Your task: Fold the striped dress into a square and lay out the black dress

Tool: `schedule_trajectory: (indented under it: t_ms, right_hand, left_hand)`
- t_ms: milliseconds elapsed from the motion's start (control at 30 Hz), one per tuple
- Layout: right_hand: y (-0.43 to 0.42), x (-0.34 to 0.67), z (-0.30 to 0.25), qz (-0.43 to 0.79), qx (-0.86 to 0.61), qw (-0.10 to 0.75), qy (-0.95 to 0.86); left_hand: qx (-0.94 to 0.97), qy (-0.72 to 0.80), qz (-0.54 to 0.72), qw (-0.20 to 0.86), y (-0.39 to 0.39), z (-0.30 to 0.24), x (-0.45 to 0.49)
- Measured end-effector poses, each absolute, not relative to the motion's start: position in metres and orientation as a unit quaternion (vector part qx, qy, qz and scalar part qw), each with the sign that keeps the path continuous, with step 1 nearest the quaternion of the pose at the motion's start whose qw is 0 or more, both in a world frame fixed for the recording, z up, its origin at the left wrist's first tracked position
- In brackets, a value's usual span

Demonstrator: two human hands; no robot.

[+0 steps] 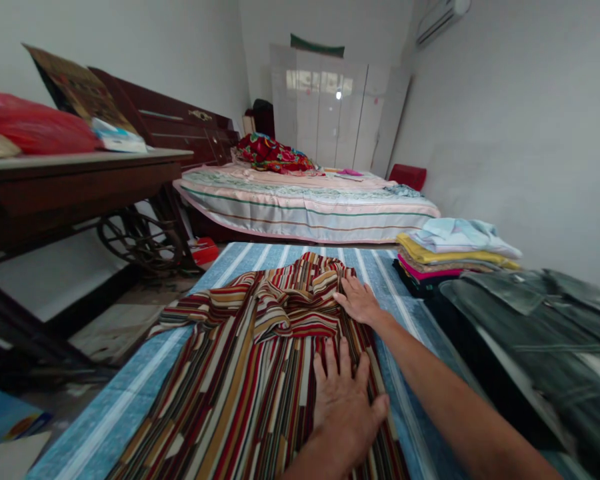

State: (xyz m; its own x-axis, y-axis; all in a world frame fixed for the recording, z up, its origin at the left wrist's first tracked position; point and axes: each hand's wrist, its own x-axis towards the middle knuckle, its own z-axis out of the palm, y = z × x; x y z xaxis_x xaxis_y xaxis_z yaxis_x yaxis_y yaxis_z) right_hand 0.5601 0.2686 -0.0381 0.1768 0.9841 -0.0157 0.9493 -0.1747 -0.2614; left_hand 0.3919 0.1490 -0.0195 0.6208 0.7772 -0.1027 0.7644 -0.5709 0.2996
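A long-sleeved striped garment [235, 393] in red, brown, cream and black lies face-spread on a blue striped cloth [130, 380]. Its right-hand sleeve [305, 303] is folded inward across the chest, while the left-hand sleeve [190, 310] stretches outward. My left hand [345, 393] rests palm down on the garment's right half, fingers spread. Farther up, my right hand [359, 300] lies on the folded edge near the shoulder, its fingers extended. Neither hand grips anything that I can see.
To the right stand a stack of folded clothes [445, 250] and a dark grey denim garment [540, 333]. A treadle sewing table [80, 177] is at the left. Beyond the blue cloth is a bed [300, 210], with a white wardrobe [325, 120] behind it.
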Motion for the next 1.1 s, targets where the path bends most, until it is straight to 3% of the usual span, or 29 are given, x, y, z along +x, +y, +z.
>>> schedule_trajectory:
  t_ms: [600, 767, 1100]
  right_hand:
    - [0.213, 0.545, -0.037, 0.089, -0.757, 0.071, -0.644]
    - [0.204, 0.539, -0.031, 0.074, -0.755, 0.076, -0.647]
    - [0.176, 0.531, -0.032, 0.086, -0.755, 0.064, -0.647]
  left_hand:
    - [0.912, 0.397, 0.060, 0.077, 0.152, -0.025, 0.393]
    - [0.930, 0.356, 0.059, 0.070, 0.129, -0.011, 0.369]
    - [0.929, 0.360, 0.043, 0.071, 0.097, -0.033, 0.332]
